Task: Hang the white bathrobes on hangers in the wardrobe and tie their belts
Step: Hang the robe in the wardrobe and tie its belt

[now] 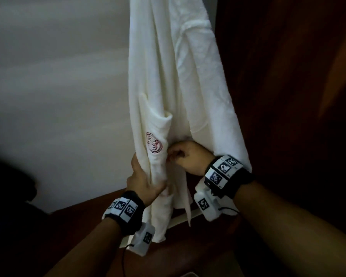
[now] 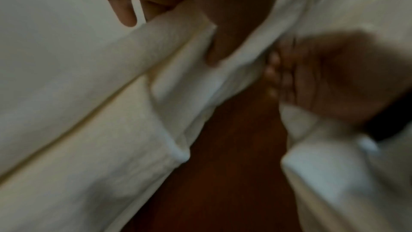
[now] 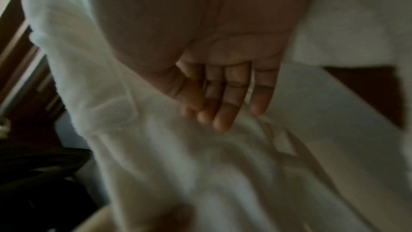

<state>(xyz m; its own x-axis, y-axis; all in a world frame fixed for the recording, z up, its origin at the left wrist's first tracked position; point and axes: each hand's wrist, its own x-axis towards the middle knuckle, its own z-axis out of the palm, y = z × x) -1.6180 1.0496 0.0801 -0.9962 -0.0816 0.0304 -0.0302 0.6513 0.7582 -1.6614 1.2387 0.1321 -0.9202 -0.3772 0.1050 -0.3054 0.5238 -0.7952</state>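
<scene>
Bathrobe (image 1: 188, 76) already hung, belt prob. untied; left hand (image 1: 143, 179) grips front panel, right hand (image 1: 185, 156) curled in folds, hold unclear.

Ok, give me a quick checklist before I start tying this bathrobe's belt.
1. Bathrobe hanging upright: ok.
2. Hanger seated on the rail: cannot tell, above the head view.
3. Left hand grips the front panel below the red logo: ok.
4. Right hand curled at the front opening, touching fabric; what it pinches: cannot tell.
5. Belt ends found: cannot tell.
</scene>
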